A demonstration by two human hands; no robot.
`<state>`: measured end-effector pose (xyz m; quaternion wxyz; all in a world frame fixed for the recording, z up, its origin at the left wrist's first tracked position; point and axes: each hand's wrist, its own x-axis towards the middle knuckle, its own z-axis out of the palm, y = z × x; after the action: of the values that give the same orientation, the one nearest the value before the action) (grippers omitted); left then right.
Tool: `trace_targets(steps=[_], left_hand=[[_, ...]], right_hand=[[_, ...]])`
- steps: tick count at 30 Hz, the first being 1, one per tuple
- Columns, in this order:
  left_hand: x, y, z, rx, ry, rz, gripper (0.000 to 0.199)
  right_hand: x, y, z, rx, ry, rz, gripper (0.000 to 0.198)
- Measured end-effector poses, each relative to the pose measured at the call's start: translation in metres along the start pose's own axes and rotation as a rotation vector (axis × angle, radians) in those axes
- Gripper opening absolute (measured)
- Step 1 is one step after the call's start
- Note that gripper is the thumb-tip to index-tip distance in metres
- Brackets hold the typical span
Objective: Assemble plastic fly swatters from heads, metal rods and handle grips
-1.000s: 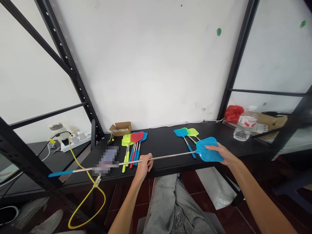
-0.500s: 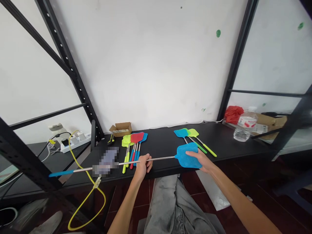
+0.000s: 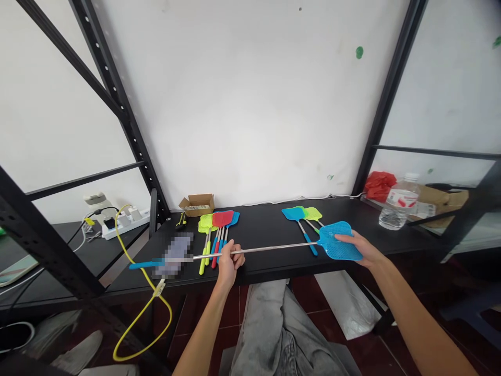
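Observation:
A blue fly swatter with a long thin metal shaft is held level across my front, its blue handle pointing left. My right hand grips the mesh head, thumb on top. The fingers of my left hand are wrapped round the shaft near the middle. Behind that hand lies a group of swatters with yellow, red and blue heads, their handles toward me. Farther right is a second group of swatters, blue, green and yellow, partly covered by the held one.
A small open cardboard box stands at the back left of the black table. A blurred phone-like object with a yellow cable lies at left. At right are a water bottle and a red plastic bag.
My right hand has moved right with the swatter's head. The shaft has slid rightward through or past my left hand, bringing the blue handle closer to it.

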<state>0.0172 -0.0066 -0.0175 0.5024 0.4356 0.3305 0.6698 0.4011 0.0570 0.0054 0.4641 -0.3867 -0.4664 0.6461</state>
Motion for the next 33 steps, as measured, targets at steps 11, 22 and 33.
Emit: trace_targets(steps=[11, 22, 33], left_hand=[[0.002, -0.003, -0.006, -0.02, -0.013, -0.003, 0.047], [-0.003, -0.012, 0.019, 0.13, -0.103, 0.009, 0.049], [0.004, 0.021, 0.0, -0.002, 0.089, 0.041, 0.051]], right_hand=[[0.0, -0.001, 0.03, 0.031, 0.077, -0.029, 0.026], [0.0, 0.035, 0.101, 0.081, -0.113, 0.018, 0.032], [0.004, 0.012, 0.047, 0.076, -0.055, -0.006, 0.035]])
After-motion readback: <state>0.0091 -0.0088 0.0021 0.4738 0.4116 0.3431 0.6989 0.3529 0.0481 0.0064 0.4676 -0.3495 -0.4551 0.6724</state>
